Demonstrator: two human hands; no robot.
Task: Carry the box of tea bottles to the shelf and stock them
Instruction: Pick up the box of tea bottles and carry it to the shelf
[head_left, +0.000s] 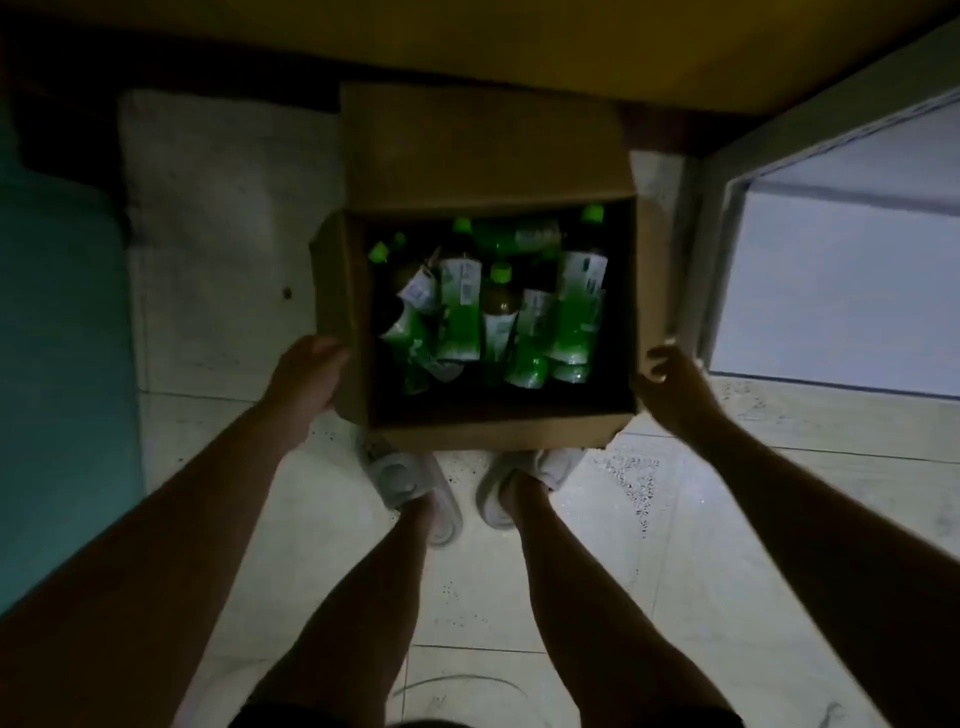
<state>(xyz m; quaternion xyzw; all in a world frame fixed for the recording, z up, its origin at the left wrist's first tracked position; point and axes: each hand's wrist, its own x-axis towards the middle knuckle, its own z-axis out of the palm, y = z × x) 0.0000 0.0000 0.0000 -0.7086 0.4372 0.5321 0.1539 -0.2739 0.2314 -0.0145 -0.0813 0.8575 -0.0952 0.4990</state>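
Observation:
An open brown cardboard box (483, 156) is in front of my feet, its far flap folded back. Several tea bottles (498, 306) with green caps and green-white labels lie jumbled inside. My left hand (306, 374) grips the box's near left corner, fingers wrapped around the outer wall. At the near right corner is my right hand (670, 384), palm against the side with fingers curled by the right flap. Whether the box rests on the floor or is lifted, I cannot tell.
Pale floor tiles (675, 545) lie underfoot, and my feet in light slippers (410, 483) stand just behind the box. A teal surface (57, 338) borders the left. A white-framed panel (831, 270) stands at the right. A yellowish-brown surface (571, 41) runs along the top.

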